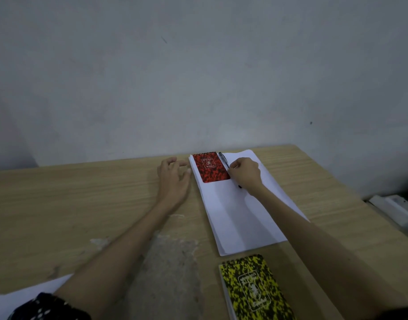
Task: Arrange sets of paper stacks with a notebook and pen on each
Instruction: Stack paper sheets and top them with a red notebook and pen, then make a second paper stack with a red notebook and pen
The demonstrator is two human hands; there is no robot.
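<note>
A white paper stack (240, 218) lies on the wooden table (83, 204), reaching to the far edge. On its far left corner sits a red spiral notebook (210, 168). Just right of the notebook lies a black pen (223, 158), and my right hand (245, 175) grips its middle, covering most of the barrel. My left hand (174, 179) hovers over the table left of the stack, fingers loosely spread and holding nothing. A yellow and black spiral notebook (253, 289) lies on the table near me, below the stack.
More white paper (25, 296) shows at the bottom left, partly under my left sleeve. A grey wall stands right behind the table. The table's right edge runs diagonally, with a white object (394, 206) beyond it.
</note>
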